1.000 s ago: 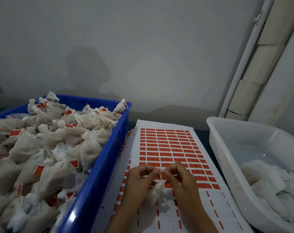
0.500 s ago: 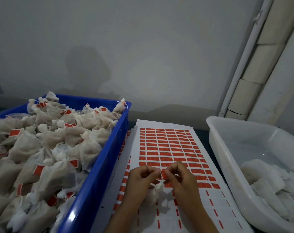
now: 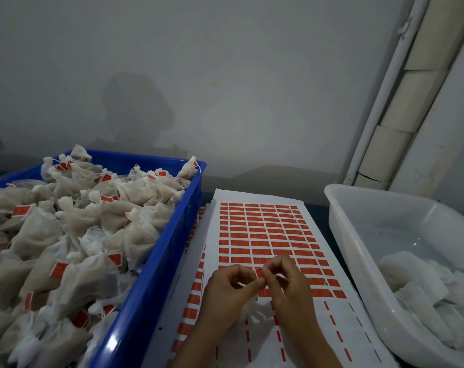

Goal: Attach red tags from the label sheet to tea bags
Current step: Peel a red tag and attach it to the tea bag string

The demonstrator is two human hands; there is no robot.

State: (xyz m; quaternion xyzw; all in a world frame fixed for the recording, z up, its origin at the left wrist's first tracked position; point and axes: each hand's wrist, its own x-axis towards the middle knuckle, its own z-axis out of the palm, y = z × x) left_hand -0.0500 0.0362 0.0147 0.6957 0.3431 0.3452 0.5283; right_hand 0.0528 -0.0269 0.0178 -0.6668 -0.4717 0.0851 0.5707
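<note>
At the left stands a blue crate [image 3: 156, 274] heaped with tea bags [image 3: 74, 235], many of them already carrying red tags. Just beside its right wall lies the label sheet [image 3: 262, 227], white with rows of red labels in its upper part and stripped rows with only thin red slivers lower down; more sheets show from under its left edge.

Over the near half of the sheet the two hands meet. The left hand [image 3: 228, 288] has its fingers curled, thumb and forefinger pressed together at the tip. The right hand [image 3: 289, 282] is curled likewise, and between the fingertips of both sits a small red tag [image 3: 259, 273], pinched from either side. Below the hands a white tea bag [image 3: 248, 305] seems to hang, mostly hidden behind the fingers, so its hold cannot be told.

At the right a white tub [image 3: 358, 235] holds untagged white bags [image 3: 422, 282] in its near end.
</note>
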